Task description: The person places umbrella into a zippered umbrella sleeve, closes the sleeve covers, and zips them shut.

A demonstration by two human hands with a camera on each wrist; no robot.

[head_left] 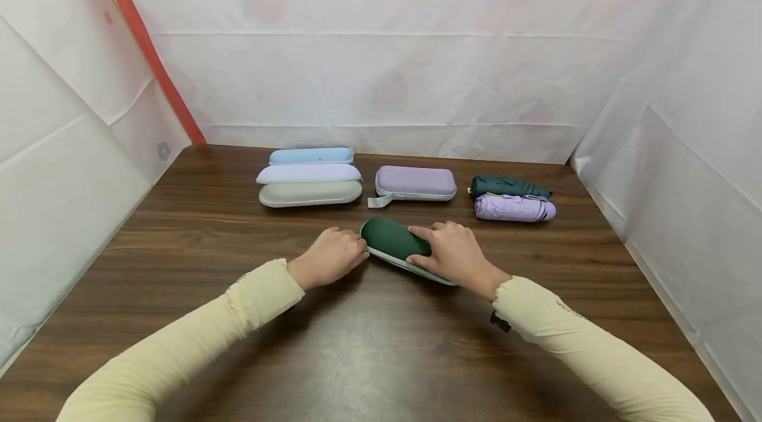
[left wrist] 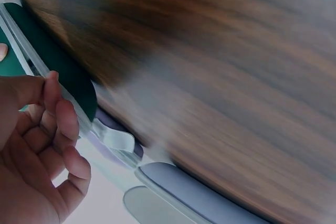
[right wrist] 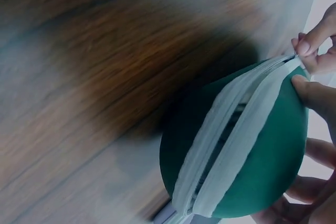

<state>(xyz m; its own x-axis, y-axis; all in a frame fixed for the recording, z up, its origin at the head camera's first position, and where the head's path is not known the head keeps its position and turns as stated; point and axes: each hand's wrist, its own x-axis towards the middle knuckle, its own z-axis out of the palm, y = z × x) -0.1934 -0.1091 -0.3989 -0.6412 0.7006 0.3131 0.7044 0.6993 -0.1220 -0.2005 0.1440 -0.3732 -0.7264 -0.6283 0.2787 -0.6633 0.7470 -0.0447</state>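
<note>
A dark green zippered case [head_left: 389,237], rounded like a glasses case, lies aslant over the table between both hands. My right hand [head_left: 455,253] grips it from the right, thumb and fingers spread over its green shell. At the case's left end my left hand [head_left: 336,255] pinches the zipper end between thumb and index finger; the small pull is mostly hidden by the fingertips. In the right wrist view the white zipper band [right wrist: 236,129] runs around the case, with a dark narrow gap between its two edges.
Behind the hands lie a light blue case [head_left: 311,156], a pale lavender case [head_left: 308,174], a grey case [head_left: 309,194] and a purple case [head_left: 415,180] with a strap. To the right are folded umbrellas, one dark green [head_left: 508,186] and one lilac [head_left: 513,208]. White sheeting hangs around the wooden table [head_left: 357,356].
</note>
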